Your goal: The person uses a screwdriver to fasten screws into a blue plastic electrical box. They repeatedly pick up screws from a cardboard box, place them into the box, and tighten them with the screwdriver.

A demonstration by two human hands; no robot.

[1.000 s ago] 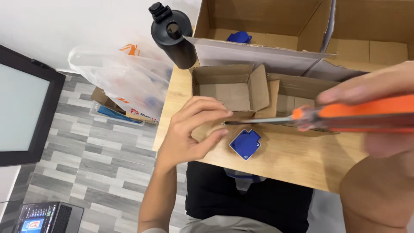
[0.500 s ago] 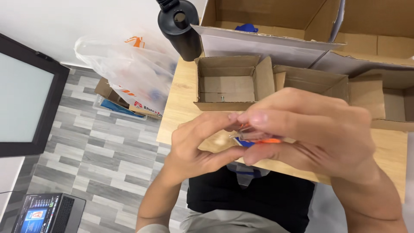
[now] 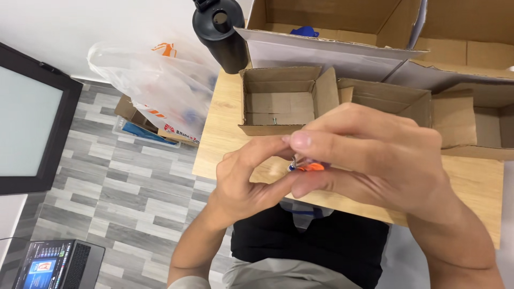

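Seen from above, at the far left a dark-framed screen (image 3: 29,115) with a pale face leans beside a white wall, and below it an open laptop (image 3: 51,265) lies on the grey wood-patterned floor (image 3: 123,198). Further right, a clear plastic bag (image 3: 160,88) with orange markings slumps against the left edge of a light wooden table (image 3: 225,134). At the table's back left corner stands a black bottle (image 3: 220,32) with its mouth open. Just right of the bottle, a small open cardboard box (image 3: 284,99) sits on the table with a small screw (image 3: 273,121) lying on its bottom. In front of that box, above the table's near edge, the person's two hands meet. The left hand (image 3: 243,179) is curled, its thumb and fingertips pinching toward the middle. The right hand (image 3: 369,155) is closed over the same spot from the right, fingers (image 3: 321,142) pressed together around a small orange and blue object (image 3: 308,167), of which only a sliver shows between the fingertips of both hands; what kind of object it is cannot be told. Behind the hands lies a second open cardboard box (image 3: 385,99), and along the back stands a large open carton (image 3: 332,32) with a blue item (image 3: 304,32) inside.
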